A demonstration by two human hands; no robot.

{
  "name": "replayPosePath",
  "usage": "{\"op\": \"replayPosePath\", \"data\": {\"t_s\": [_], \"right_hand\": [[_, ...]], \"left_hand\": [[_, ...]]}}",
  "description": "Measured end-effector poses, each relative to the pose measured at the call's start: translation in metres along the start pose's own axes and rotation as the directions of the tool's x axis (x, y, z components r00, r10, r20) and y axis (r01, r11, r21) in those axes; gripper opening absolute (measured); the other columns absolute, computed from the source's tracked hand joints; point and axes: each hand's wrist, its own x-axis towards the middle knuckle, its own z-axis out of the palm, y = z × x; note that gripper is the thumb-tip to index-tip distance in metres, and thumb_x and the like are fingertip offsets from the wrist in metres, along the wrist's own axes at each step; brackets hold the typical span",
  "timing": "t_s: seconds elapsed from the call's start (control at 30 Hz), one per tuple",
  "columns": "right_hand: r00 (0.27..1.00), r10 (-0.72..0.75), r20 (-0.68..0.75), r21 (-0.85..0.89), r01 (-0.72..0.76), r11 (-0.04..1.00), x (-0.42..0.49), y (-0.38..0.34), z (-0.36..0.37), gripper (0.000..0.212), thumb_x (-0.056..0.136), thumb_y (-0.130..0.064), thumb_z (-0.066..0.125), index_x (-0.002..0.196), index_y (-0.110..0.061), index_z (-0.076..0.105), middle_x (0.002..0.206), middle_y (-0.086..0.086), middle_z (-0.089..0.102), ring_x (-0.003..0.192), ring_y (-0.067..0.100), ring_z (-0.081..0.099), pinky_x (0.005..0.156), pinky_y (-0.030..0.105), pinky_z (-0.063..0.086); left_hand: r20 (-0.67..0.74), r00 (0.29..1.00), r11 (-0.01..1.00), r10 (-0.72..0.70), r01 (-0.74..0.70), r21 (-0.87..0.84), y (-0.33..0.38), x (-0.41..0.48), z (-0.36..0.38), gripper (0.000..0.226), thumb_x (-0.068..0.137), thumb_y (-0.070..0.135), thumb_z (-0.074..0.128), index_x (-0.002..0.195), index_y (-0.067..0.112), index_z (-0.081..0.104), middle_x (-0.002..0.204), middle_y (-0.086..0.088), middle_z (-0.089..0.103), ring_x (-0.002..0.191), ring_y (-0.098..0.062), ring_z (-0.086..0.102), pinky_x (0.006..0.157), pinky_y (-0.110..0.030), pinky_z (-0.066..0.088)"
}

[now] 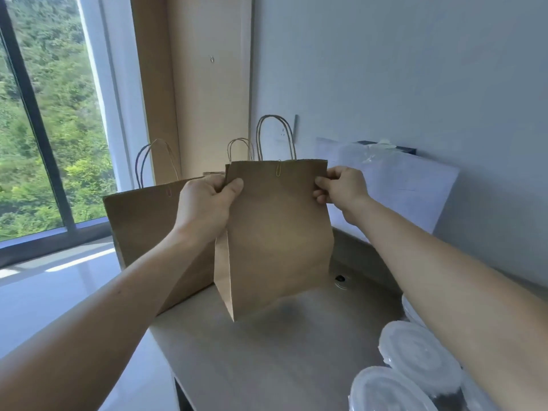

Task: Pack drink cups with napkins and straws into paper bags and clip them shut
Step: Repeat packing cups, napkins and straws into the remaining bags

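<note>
A brown paper bag [278, 232] with twine handles stands upright on the grey table [267, 351]. A gold paper clip [278, 168] sits on its top edge, holding the mouth together. My left hand [207, 203] grips the bag's upper left side, thumb on the front. My right hand [341, 185] pinches the upper right side. Several lidded drink cups [421, 354] stand at the table's near right corner, partly behind my right arm.
A second clipped paper bag [142, 226] stands to the left, and a third bag's handles [240, 148] show behind. White sheets [394, 185] lean on the wall at the back right. The table's left edge drops to the floor beside a window.
</note>
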Motion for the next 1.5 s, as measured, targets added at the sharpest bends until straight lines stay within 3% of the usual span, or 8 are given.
{"op": "replayPosePath", "data": {"t_s": [0.1,0.3,0.57,0.77,0.93,1.17,1.3,1.5], "right_hand": [[0.999,0.053,0.002,-0.02,-0.053,0.998,0.03,0.024,0.03,0.008,0.094,-0.003,0.061,0.087,-0.007,0.062,0.074,0.007,0.068,0.057,0.017,0.064,0.081,0.044,0.06],[0.995,0.092,-0.047,-0.067,-0.095,0.993,0.077,0.052,0.074,0.02,0.096,-0.003,0.055,0.079,-0.012,0.061,0.071,0.005,0.067,0.063,0.02,0.065,0.083,0.048,0.059],[0.99,0.08,-0.117,-0.063,-0.088,0.994,0.109,0.066,0.088,0.015,0.097,-0.003,0.054,0.088,-0.011,0.063,0.078,0.002,0.066,0.064,0.017,0.065,0.085,0.042,0.059],[0.98,0.017,-0.199,-0.152,-0.048,0.987,0.111,0.07,0.081,0.014,0.096,-0.006,0.053,0.096,-0.012,0.066,0.087,0.006,0.07,0.062,0.012,0.066,0.056,0.012,0.049],[0.984,0.046,-0.17,-0.217,-0.083,0.973,0.107,0.073,0.077,0.013,0.095,-0.007,0.054,0.1,-0.011,0.066,0.099,0.011,0.072,0.077,0.024,0.073,0.058,0.018,0.051],[0.994,0.063,-0.093,-0.212,-0.082,0.974,0.075,0.064,0.066,0.044,0.093,-0.015,0.058,0.135,-0.008,0.051,0.125,0.01,0.063,0.106,0.027,0.066,0.095,0.044,0.053],[0.999,0.042,0.007,-0.376,-0.036,0.926,0.04,0.049,0.046,0.051,0.092,-0.028,0.063,0.138,-0.012,0.05,0.136,0.004,0.057,0.112,0.024,0.063,0.103,0.044,0.048],[0.968,0.082,0.239,-0.669,0.103,0.736,-0.023,0.029,-0.016,0.062,0.096,-0.041,0.058,0.148,-0.015,0.039,0.154,0.002,0.04,0.14,0.02,0.039,0.114,0.036,0.032]], "left_hand": [[0.05,0.998,0.997,-0.032,0.028,0.076,-0.039,0.023,0.008,0.032,0.093,0.036,0.064,0.083,0.007,0.071,0.084,-0.02,0.07,0.077,-0.037,0.063,0.073,-0.041,0.053],[0.08,0.994,0.977,-0.07,0.053,0.205,-0.09,0.048,0.027,0.037,0.093,0.041,0.062,0.07,0.011,0.065,0.047,-0.001,0.042,0.048,-0.017,0.035,0.054,-0.031,0.036],[0.097,0.994,0.973,0.04,-0.061,0.224,-0.099,0.067,0.048,0.04,0.095,0.037,0.06,0.069,0.007,0.058,0.043,0.006,0.036,0.049,-0.015,0.029,0.05,-0.03,0.03],[0.1,0.992,0.967,0.072,-0.094,0.236,-0.105,0.063,0.061,0.047,0.094,0.036,0.062,0.06,0.008,0.047,0.043,0.004,0.032,0.05,-0.017,0.027,0.049,-0.031,0.026],[0.102,0.994,0.967,0.042,-0.067,0.247,-0.112,0.061,0.063,0.04,0.094,0.04,0.061,0.071,0.007,0.061,0.044,0.004,0.038,0.05,-0.017,0.031,0.051,-0.032,0.032],[0.076,0.996,0.952,0.038,-0.059,0.301,-0.098,0.056,0.064,0.023,0.088,0.038,0.063,0.107,0.026,0.067,0.09,0.004,0.07,0.089,-0.018,0.064,0.073,-0.034,0.049],[0.046,0.976,0.875,0.214,-0.212,0.435,-0.085,0.047,0.067,0.074,0.086,0.036,0.066,0.15,0.021,0.031,0.147,-0.001,0.04,0.136,-0.023,0.035,0.11,-0.042,0.029],[0.264,0.921,0.648,0.287,-0.39,0.654,-0.045,0.006,0.086,0.072,0.088,0.049,0.053,0.15,0.02,0.029,0.161,-0.003,0.014,0.15,-0.025,-0.002,0.119,-0.052,0.003]]}}
